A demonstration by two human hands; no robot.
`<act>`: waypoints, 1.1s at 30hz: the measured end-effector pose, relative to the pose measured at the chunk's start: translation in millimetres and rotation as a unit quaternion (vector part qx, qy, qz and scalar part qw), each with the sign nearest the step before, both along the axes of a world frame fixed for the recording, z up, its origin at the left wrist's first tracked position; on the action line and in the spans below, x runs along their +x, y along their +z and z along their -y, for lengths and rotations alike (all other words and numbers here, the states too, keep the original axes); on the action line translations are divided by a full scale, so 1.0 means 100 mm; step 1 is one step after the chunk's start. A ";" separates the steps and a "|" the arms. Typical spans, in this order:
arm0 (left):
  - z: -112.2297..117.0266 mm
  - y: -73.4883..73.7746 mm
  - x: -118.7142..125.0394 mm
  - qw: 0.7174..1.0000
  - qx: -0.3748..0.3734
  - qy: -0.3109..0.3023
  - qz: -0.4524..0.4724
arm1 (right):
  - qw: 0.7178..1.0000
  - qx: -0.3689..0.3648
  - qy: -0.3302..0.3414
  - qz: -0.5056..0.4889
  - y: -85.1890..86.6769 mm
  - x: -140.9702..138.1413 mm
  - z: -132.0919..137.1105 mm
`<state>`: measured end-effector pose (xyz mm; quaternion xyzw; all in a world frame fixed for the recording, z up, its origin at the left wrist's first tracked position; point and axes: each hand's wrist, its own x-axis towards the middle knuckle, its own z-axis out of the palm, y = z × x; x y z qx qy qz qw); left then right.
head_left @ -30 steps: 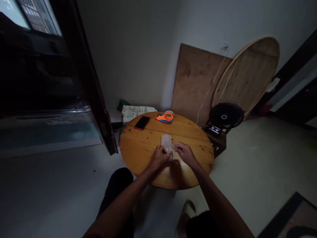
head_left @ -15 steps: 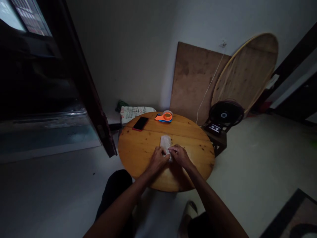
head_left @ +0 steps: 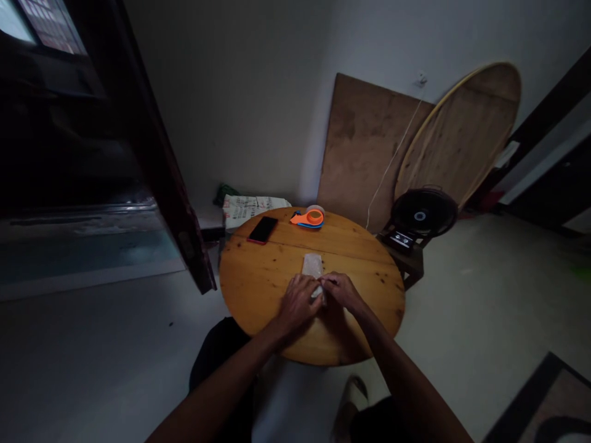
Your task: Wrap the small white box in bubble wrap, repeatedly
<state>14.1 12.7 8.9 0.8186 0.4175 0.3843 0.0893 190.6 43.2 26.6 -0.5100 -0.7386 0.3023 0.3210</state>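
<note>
A small whitish packet [head_left: 313, 264], with the bumpy sheen of bubble wrap, lies lengthwise on the round wooden table [head_left: 252, 283]. My left hand [head_left: 298, 301] holds its near part, the fingers curved over the left side and the thumb along the bottom. At the packet's right edge, my right hand [head_left: 340, 289] pinches with thumb and forefinger. Both hands' fingertips nearly meet over the packet, and its near end is partly hidden by them. What is inside the wrap cannot be made out.
An orange and blue tape dispenser [head_left: 308, 218] and a dark phone [head_left: 263, 230] with a red edge sit toward the table's far side. Beyond the right rim, a black fan [head_left: 420, 215] stands on a low stool. Boards [head_left: 369, 147] lean against the wall.
My left hand has flattened and spread further over the packet. My right hand keeps its pinch at the right edge. The view has shifted slightly.
</note>
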 end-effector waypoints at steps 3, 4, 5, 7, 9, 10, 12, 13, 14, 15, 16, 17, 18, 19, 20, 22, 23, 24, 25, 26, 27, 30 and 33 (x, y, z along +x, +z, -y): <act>0.00 -0.01 0.00 1.000 0.004 0.000 0.006 | 1.000 -0.010 -0.014 -0.019 -0.02 0.00 -0.03; 0.00 0.00 0.00 1.000 0.003 -0.001 0.008 | 1.000 -0.012 -0.017 -0.022 -0.02 0.00 -0.04; 0.00 0.01 0.00 1.000 0.003 -0.004 0.010 | 0.999 -0.015 -0.017 -0.024 -0.03 0.00 -0.05; 0.00 0.03 -0.01 1.000 0.001 -0.010 0.012 | 0.999 -0.024 -0.009 -0.024 -0.04 -0.01 -0.07; 0.01 0.06 -0.02 1.000 -0.002 -0.016 0.013 | 0.999 -0.034 -0.003 -0.024 -0.04 -0.01 -0.09; 0.01 0.07 -0.02 1.000 -0.004 -0.017 0.014 | 0.999 -0.039 -0.001 -0.027 -0.03 -0.01 -0.09; 0.01 0.09 -0.02 1.000 -0.009 -0.016 0.014 | 0.998 -0.050 -0.005 -0.049 -0.02 -0.01 -0.08; 0.01 0.09 -0.03 1.000 -0.011 -0.015 0.012 | 0.996 -0.054 -0.015 -0.066 -0.01 0.00 -0.08; 0.01 0.09 -0.03 1.000 -0.013 -0.014 0.009 | 0.994 -0.055 -0.032 -0.083 0.00 0.00 -0.08; 0.01 0.10 -0.03 1.000 -0.015 -0.014 0.006 | 0.992 -0.056 -0.054 -0.099 0.00 0.01 -0.08; 0.01 0.09 -0.03 1.000 -0.016 -0.013 0.002 | 0.989 -0.059 -0.077 -0.112 0.01 0.01 -0.08; 0.01 0.09 -0.03 1.000 -0.017 -0.011 0.000 | 0.986 -0.065 -0.099 -0.120 0.01 0.02 -0.08; 0.01 0.09 -0.03 1.000 -0.018 -0.008 -0.001 | 0.983 -0.075 -0.116 -0.124 0.01 0.03 -0.09; 0.01 0.08 -0.03 1.000 -0.017 -0.006 0.001 | 0.980 -0.090 -0.130 -0.123 0.01 0.04 -0.10; 0.00 0.08 -0.02 1.000 -0.016 -0.004 0.005 | 0.977 -0.108 -0.140 -0.118 0.01 0.04 -0.11; 0.00 0.07 -0.02 1.000 -0.014 -0.003 0.012 | 0.974 -0.134 -0.158 -0.089 0.01 0.03 -0.15; 0.00 0.06 -0.02 1.000 -0.014 -0.005 0.014 | 0.974 -0.141 -0.167 -0.066 0.01 0.03 -0.18; -0.01 0.05 -0.02 1.000 -0.014 -0.008 0.015 | 0.973 -0.145 -0.176 -0.043 0.02 0.01 -0.21; -0.01 0.05 -0.01 1.000 -0.016 -0.010 0.015 | 0.972 -0.146 -0.183 -0.022 0.02 0.00 -0.25; -0.01 0.05 -0.01 1.000 -0.018 -0.011 0.015 | 0.971 -0.147 -0.190 -0.007 0.02 -0.02 -0.30; -0.01 0.05 -0.01 1.000 -0.020 -0.010 0.014 | 0.969 -0.150 -0.197 0.002 0.02 -0.03 -0.35; -0.01 0.05 -0.01 1.000 -0.022 -0.006 0.014 | 0.963 -0.166 -0.210 0.012 0.00 -0.08 -0.51; 0.00 0.06 -0.01 0.999 -0.022 -0.009 0.021 | 0.959 -0.182 -0.216 0.019 -0.02 -0.11 -0.63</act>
